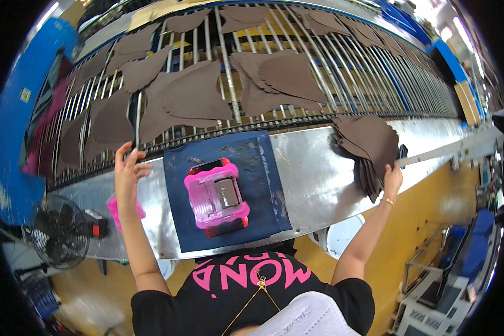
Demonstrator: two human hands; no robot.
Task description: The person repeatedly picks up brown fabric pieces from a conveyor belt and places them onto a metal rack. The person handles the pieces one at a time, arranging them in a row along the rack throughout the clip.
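Brown cut pieces [369, 148] — stacked at right on steel table [319, 179], near conveyor rods [341, 78]. Thin, floppy, light, likely slippery in a stack; best pinched at near edge. Right hand [392, 178] gripping stack's edge — left hand [127, 168] spread, fingertips on another piece [109, 123].

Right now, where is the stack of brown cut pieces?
In the head view, the stack of brown pieces lies on the metal table, on the person's right, under the right hand, beside the roller conveyor.

Right hand [392, 178] fingertips hidden behind brown stack [369, 147]; pink object [117, 213] partly behind left forearm.
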